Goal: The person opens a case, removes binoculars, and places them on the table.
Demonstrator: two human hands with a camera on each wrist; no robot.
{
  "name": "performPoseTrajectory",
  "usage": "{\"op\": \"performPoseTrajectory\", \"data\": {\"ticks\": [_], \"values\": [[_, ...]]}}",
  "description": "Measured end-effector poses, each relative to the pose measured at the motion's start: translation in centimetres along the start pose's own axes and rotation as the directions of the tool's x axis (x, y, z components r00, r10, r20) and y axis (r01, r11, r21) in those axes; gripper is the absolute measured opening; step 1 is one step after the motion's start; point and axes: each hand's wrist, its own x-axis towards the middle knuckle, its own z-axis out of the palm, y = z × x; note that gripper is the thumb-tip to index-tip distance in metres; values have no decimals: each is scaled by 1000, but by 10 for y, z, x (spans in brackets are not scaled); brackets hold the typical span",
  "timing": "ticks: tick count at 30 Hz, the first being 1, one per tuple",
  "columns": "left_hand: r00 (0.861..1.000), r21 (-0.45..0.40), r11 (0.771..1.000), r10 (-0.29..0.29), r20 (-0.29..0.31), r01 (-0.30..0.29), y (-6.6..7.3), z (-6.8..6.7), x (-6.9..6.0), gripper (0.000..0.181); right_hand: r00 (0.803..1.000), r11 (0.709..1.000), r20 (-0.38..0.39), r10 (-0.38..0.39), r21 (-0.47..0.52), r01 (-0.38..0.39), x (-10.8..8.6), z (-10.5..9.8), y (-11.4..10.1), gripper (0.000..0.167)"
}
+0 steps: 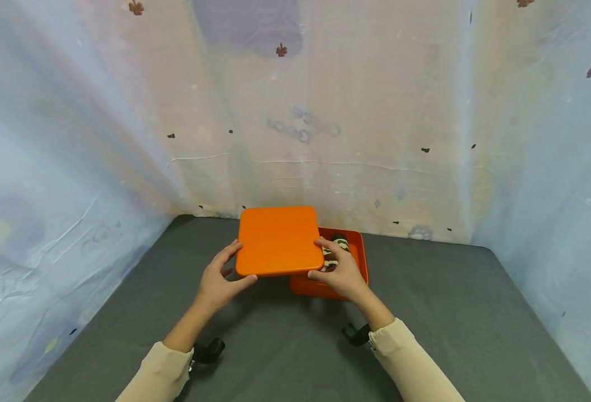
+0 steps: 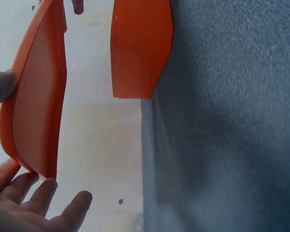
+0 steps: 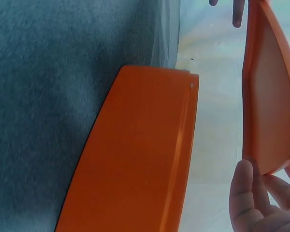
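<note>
An orange square lid [image 1: 279, 240] is held up above the table between both hands. My left hand [image 1: 220, 283] grips its left edge, thumb at the near corner and fingers along the side. On the opposite edge my right hand [image 1: 344, 274] pinches the lid between thumb and fingers. Behind and to the right of the lid stands an orange box [image 1: 360, 254], partly covered by the lid and right hand. Inside it lies a rolled-looking item [image 1: 341, 242] with a dark and cream pattern; most of it is hidden. Both wrist views show the lid's hollow underside [image 2: 36, 92] raised apart from the box.
The box sits near the back of a grey-covered table [image 1: 426, 312]. A pale printed curtain [image 1: 376, 111] hangs behind the table and along both sides. Black wrist straps [image 1: 209, 352] show at the cuffs of the cream sleeves.
</note>
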Motion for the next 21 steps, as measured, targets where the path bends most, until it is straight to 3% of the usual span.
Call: {"op": "performPoseTrajectory", "data": {"ticks": [6, 21], "values": [[1000, 12, 1000, -15, -6, 15, -2, -9, -4, 79, 1000, 1000, 3, 10, 19, -10, 9, 12, 20, 72], [1000, 46, 999, -24, -11, 24, -8, -28, -13, 80, 999, 999, 10, 41, 33, -41, 14, 37, 15, 71]]}}
